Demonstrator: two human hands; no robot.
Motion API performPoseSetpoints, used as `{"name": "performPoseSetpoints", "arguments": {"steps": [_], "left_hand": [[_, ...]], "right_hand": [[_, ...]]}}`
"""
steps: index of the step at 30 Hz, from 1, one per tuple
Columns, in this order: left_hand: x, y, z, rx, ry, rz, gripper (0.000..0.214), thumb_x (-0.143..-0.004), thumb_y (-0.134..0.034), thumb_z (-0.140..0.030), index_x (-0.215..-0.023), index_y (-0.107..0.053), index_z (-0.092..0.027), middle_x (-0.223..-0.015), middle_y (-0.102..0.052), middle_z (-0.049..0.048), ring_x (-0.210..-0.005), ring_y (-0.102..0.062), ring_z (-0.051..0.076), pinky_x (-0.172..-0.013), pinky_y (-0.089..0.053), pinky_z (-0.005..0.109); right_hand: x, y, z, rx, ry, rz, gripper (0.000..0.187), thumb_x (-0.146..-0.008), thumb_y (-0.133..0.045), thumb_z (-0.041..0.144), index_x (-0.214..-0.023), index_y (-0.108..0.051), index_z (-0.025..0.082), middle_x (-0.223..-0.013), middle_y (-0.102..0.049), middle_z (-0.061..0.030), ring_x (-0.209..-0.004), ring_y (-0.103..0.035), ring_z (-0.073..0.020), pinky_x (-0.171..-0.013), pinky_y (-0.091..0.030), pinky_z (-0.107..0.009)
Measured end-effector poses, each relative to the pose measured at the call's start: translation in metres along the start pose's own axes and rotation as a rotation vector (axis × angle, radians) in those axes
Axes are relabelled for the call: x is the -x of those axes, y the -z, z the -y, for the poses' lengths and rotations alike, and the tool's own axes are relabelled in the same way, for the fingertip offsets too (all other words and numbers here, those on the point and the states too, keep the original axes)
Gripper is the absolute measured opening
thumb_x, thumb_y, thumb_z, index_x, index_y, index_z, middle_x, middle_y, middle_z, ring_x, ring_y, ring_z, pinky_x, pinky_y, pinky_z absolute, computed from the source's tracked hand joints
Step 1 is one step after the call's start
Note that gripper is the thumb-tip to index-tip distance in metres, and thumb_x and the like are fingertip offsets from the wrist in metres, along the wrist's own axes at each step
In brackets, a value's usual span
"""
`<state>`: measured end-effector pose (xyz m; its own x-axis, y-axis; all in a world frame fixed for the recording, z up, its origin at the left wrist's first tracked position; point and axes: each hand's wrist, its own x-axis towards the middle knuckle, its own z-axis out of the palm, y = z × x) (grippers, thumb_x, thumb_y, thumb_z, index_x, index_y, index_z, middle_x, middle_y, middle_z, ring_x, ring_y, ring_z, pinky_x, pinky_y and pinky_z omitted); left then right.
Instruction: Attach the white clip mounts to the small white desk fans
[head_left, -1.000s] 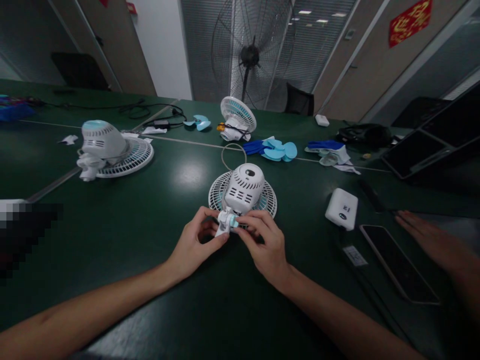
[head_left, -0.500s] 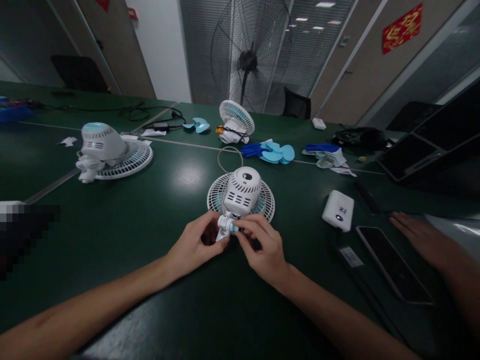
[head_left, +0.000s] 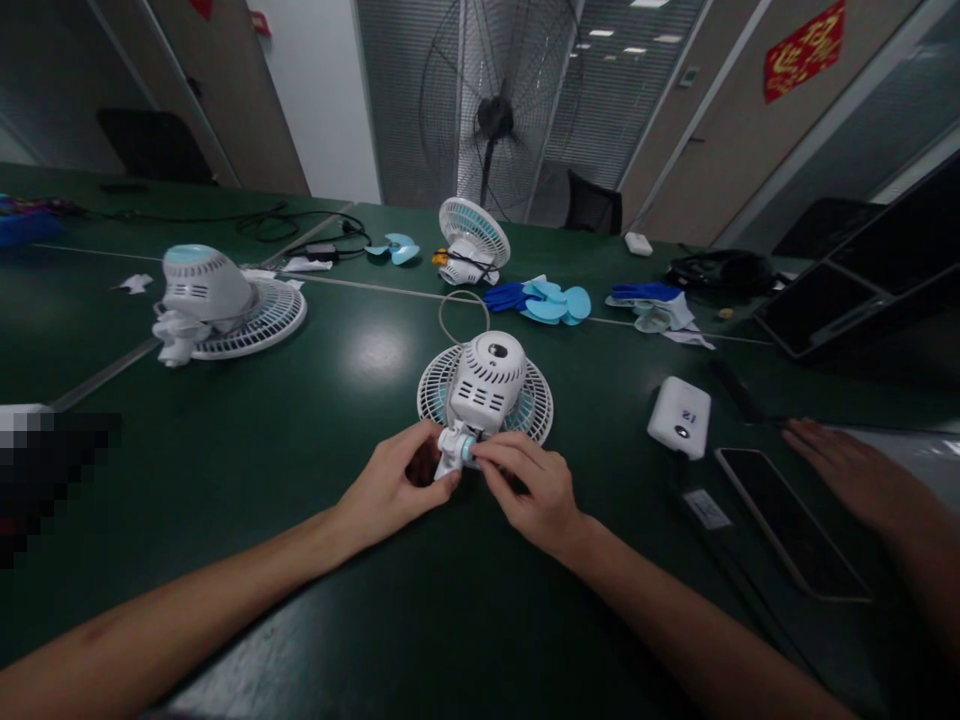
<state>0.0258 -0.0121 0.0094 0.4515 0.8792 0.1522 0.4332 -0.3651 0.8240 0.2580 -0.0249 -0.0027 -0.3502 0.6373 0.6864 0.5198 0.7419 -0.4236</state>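
A small white fan [head_left: 491,380] lies face down on the green table, its round grille beneath the motor housing. At its near end is a white clip bracket [head_left: 450,448] with a light-blue knob [head_left: 467,449] on its right side. My left hand [head_left: 401,475] is closed around the bracket's left side, thumb in front; some of its fingers are hidden behind. My right hand [head_left: 532,490] pinches the knob between thumb and fingertips. A cable loops behind the fan's housing.
Another fan [head_left: 206,295] lies at left, and a third [head_left: 472,240] at the back. Blue fan blades [head_left: 555,303] and gloves [head_left: 660,305] lie beyond. At right are a white power bank [head_left: 679,417], a phone [head_left: 791,520] and another person's hand [head_left: 847,465].
My right hand's fingers have shifted on the knob, leaving more of it showing. My left hand stays on the bracket. The whole view has moved very slightly.
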Motion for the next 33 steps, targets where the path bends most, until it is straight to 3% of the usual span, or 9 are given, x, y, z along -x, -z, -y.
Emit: {"name": "performPoseSetpoints", "arguments": {"steps": [8, 12, 16, 19, 24, 33], "left_hand": [[-0.0008, -0.0008, -0.0005, 0.010, -0.017, -0.015, 0.019, -0.092, -0.067, -0.036, -0.097, -0.059, -0.019, -0.079, -0.057, -0.0012, -0.068, -0.050, 0.014, -0.060, -0.040, 0.025], [-0.0013, -0.0014, -0.0001, -0.008, -0.030, -0.012, 0.018, -0.093, -0.066, -0.035, -0.092, -0.057, -0.019, -0.079, -0.055, -0.0014, -0.068, -0.049, 0.014, -0.060, -0.040, 0.025], [-0.0011, -0.0020, 0.0016, -0.040, -0.051, -0.009, 0.022, -0.092, -0.067, -0.035, -0.087, -0.053, -0.019, -0.079, -0.053, -0.0016, -0.068, -0.048, 0.014, -0.060, -0.039, 0.026], [-0.0009, -0.0025, 0.0027, -0.069, -0.062, -0.005, 0.023, -0.091, -0.068, -0.035, -0.086, -0.052, -0.020, -0.080, -0.052, -0.0015, -0.069, -0.048, 0.014, -0.061, -0.039, 0.026], [-0.0026, -0.0012, 0.0017, -0.095, -0.087, -0.006, 0.021, -0.089, -0.069, -0.035, -0.087, -0.055, -0.019, -0.080, -0.052, -0.0013, -0.069, -0.047, 0.014, -0.060, -0.038, 0.026], [-0.0069, 0.0057, 0.0001, -0.046, -0.076, 0.066, 0.021, -0.088, -0.069, -0.035, -0.084, -0.055, -0.019, -0.075, -0.053, -0.0024, -0.065, -0.046, 0.014, -0.058, -0.037, 0.025]], "right_hand": [[-0.0010, -0.0007, 0.0022, -0.005, -0.006, -0.023, 0.028, -0.100, -0.063, 0.015, -0.126, -0.067, 0.024, -0.108, -0.080, -0.0056, -0.093, -0.078, -0.0181, -0.074, -0.063, -0.032], [-0.0049, 0.0003, 0.0014, -0.095, -0.094, -0.021, 0.011, -0.101, -0.064, 0.021, -0.108, -0.072, 0.022, -0.096, -0.079, -0.0046, -0.086, -0.076, -0.0183, -0.073, -0.062, -0.034], [-0.0065, 0.0013, 0.0024, -0.096, -0.117, 0.049, 0.013, -0.101, -0.061, 0.021, -0.092, -0.069, 0.021, -0.090, -0.075, -0.0039, -0.080, -0.072, -0.0166, -0.069, -0.059, -0.031], [-0.0044, 0.0019, 0.0049, -0.082, -0.133, 0.014, 0.005, -0.098, -0.063, 0.019, -0.100, -0.067, 0.021, -0.095, -0.073, -0.0045, -0.077, -0.070, -0.0152, -0.062, -0.057, -0.028], [-0.0010, 0.0015, 0.0039, -0.043, -0.043, 0.038, 0.029, -0.097, -0.061, 0.012, -0.124, -0.065, 0.024, -0.109, -0.074, -0.0053, -0.085, -0.073, -0.0156, -0.067, -0.058, -0.029], [0.0024, -0.0030, -0.0006, 0.016, -0.013, 0.030, 0.027, -0.102, -0.062, 0.018, -0.128, -0.065, 0.026, -0.109, -0.078, -0.0041, -0.096, -0.076, -0.0174, -0.071, -0.059, -0.029]]}}
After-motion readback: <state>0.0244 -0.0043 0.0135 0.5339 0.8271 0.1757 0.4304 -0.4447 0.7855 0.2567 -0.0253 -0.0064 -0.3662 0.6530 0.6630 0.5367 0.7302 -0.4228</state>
